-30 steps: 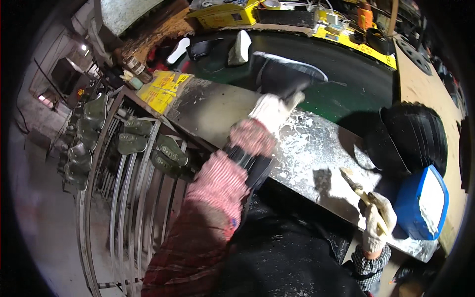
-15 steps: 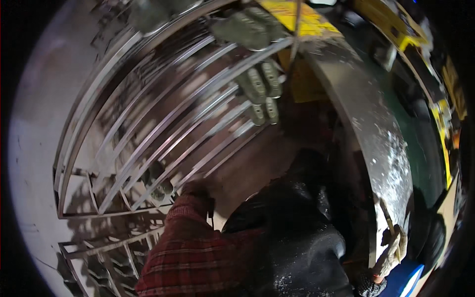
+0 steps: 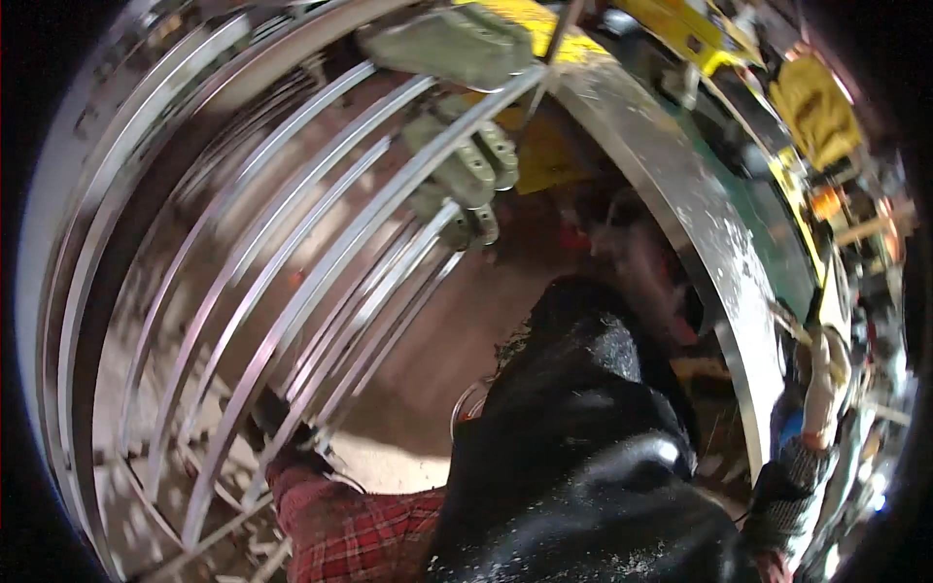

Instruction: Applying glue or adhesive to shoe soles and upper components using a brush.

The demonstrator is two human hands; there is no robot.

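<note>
My left hand (image 3: 275, 420), in a dark glove below a red plaid sleeve, is at the lower ends of several pale metal bars (image 3: 340, 233). The bars partly cover it, and blur hides whether its fingers grip one. Over at the right rim my right hand (image 3: 826, 379), in a pale work glove, is closed around a thin tan stick (image 3: 792, 324). It is beside the worn grey metal edge (image 3: 724, 262) of a bench. Olive-green rounded metal pieces with holes (image 3: 452, 49) sit against the upper ends of the bars.
A black, shiny apron (image 3: 583, 418) covers my front. Yellow metal parts (image 3: 680, 29) and a yellow glove (image 3: 816, 112) are at the upper right. An orange object (image 3: 826, 202) lies among clutter there. Curved metal frame rails (image 3: 107, 204) run along the left.
The view has swung, so the bars and bench edge appear shifted left. My left hand appears lower and further left. My right hand appears higher, still with the stick.
</note>
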